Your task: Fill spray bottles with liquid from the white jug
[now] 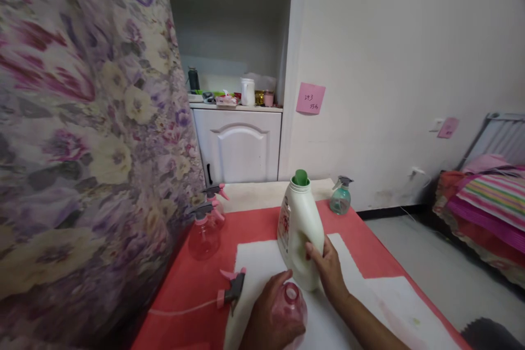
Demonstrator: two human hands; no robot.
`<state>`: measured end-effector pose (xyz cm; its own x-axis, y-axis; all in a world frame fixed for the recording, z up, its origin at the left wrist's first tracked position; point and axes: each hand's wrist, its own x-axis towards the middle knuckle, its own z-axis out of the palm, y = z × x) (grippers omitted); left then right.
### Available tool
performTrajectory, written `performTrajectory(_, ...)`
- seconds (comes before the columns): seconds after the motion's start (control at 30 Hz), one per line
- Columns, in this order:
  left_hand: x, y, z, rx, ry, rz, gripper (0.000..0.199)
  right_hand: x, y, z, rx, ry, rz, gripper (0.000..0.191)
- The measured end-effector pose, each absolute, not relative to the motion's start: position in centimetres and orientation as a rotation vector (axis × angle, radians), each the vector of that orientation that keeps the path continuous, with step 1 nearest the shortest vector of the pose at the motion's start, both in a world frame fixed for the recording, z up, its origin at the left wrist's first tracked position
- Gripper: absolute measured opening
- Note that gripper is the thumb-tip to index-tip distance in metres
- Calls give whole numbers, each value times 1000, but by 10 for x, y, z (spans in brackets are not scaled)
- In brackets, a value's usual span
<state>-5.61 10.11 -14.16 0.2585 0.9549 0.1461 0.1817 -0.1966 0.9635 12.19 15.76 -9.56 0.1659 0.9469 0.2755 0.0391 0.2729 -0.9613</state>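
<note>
My left hand (266, 309) is wrapped around a pink see-through spray bottle (292, 311) with its top off, its bare neck facing up. My right hand (328, 270) grips the handle of a large white detergent jug (296, 219). The jug is uncapped, with a green spout (301, 177) showing in its mouth, and it stands near upright just behind the pink bottle. To the left lies a loose grey and pink spray head (233, 290), its thin tube stretched out over the red tabletop.
Two pink spray bottles (204, 238) stand at the table's left side, by a floral curtain (82, 120). A teal spray bottle (340, 199) stands at the back right. White paper (258, 257) covers part of the red tabletop (180, 284). A cabinet (240, 145) is behind.
</note>
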Motion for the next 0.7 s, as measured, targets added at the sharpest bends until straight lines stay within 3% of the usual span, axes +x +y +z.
performTrajectory(0.2, -62, 95, -145, 1581, 1103, 1087, 108, 167, 131, -104, -1149, -1339, 833, 53)
performTrajectory(0.37, -78, 76, -180, 1804, 1470, 1006, 115, 215, 70, -131, -1294, -1425, 896, 39)
performTrajectory(0.43, -85, 61, -198, 1931, 1764, 919, 107, 225, 47, -142, -1278, -1499, 910, 31)
performTrajectory(0.57, -85, 28, -215, 2167, 2113, 472, 71, 227, 23, -159, -1205, -1601, 839, 21)
performTrajectory(0.7, -70, 9, -195, 2234, 2246, 225, 62, 223, 20, -170, -1080, -1691, 729, 15)
